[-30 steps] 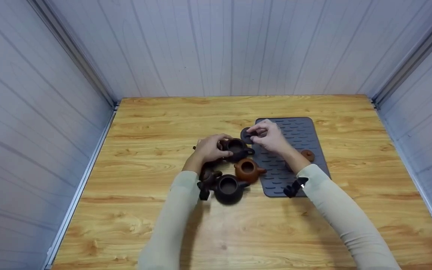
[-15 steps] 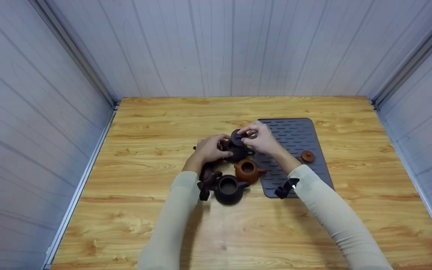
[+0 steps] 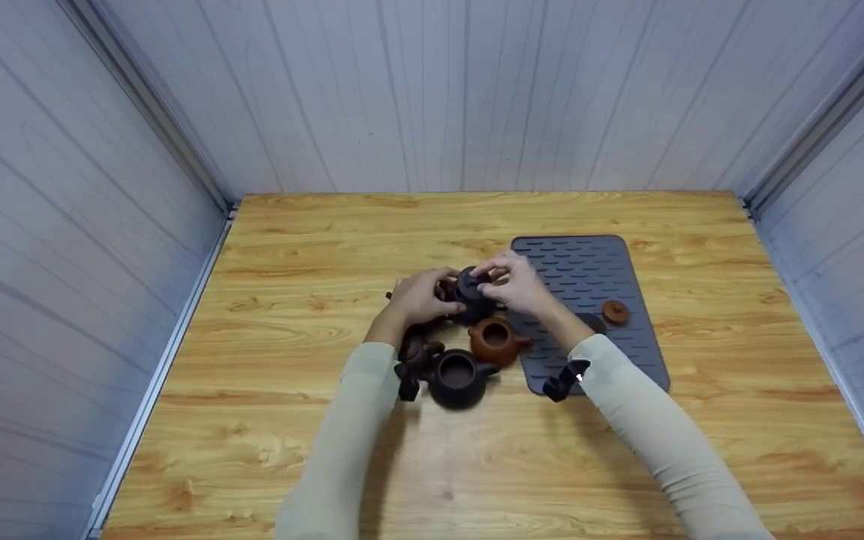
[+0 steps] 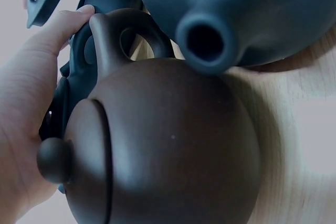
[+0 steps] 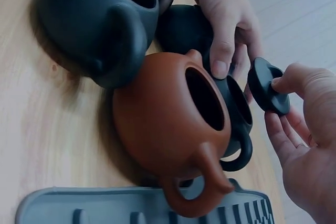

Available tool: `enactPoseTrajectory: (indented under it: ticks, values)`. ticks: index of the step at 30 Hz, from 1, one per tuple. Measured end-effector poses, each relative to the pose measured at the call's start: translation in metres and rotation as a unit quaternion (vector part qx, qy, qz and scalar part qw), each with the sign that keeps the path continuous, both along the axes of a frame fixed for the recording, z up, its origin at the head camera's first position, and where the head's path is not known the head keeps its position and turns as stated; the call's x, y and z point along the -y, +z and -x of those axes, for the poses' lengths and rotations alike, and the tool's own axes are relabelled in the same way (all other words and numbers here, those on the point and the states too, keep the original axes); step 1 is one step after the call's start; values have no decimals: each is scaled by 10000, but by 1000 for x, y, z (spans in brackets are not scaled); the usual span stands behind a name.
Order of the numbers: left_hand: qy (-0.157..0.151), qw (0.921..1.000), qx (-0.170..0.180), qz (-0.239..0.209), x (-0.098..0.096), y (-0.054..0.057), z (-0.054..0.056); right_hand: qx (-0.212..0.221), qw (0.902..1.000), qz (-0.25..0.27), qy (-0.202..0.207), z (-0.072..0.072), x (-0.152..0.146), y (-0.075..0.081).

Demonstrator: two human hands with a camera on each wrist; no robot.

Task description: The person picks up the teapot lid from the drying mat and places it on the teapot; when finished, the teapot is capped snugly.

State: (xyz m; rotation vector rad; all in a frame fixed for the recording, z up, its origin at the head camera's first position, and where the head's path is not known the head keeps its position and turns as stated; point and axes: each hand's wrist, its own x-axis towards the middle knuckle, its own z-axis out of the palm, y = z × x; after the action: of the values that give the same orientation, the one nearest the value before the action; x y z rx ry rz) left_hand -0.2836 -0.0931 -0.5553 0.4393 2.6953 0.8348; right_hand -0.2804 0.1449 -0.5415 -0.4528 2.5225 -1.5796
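Observation:
My right hand (image 3: 518,289) pinches a black teapot lid (image 5: 262,85), with the thumb at its knob and fingers at its edge. In the right wrist view the lid is tilted just off the round opening of a black teapot (image 5: 243,129). Across that pot, my left hand (image 3: 418,296) grips its body, thumb at the rim. An orange teapot (image 3: 493,345) without a lid stands close in front of it. Nearest the person is a lidless dark teapot (image 3: 456,382). A lidded brown teapot (image 4: 173,135) sits beside the left wrist.
A grey ribbed mat (image 3: 589,262) lies on the wooden table (image 3: 312,247), right of the teapots. On it are an orange lid (image 3: 616,312) and a dark lid (image 3: 592,322), partly behind the right forearm. Panel walls (image 3: 432,97) border the back and sides.
My right hand has carried the black lid leftward from the mat's edge to the black teapot's opening. The left hand has stayed on that teapot.

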Motion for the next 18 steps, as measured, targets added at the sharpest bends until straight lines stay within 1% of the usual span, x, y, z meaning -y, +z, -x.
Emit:
enactPoseTrajectory:
  ticks: [6, 12, 18]
  values:
    - [21, 10000, 20, -51, 1, 1, -1, 65, 10000, 66, 31, -1, 2, -8]
    - [53, 9999, 24, -100, 1, -1, -1, -38, 9999, 43, 105, -2, 2, -14]
    - [61, 9999, 9, -123, 2, 0, -2, -43, 9999, 111, 125, -3, 3, -15]
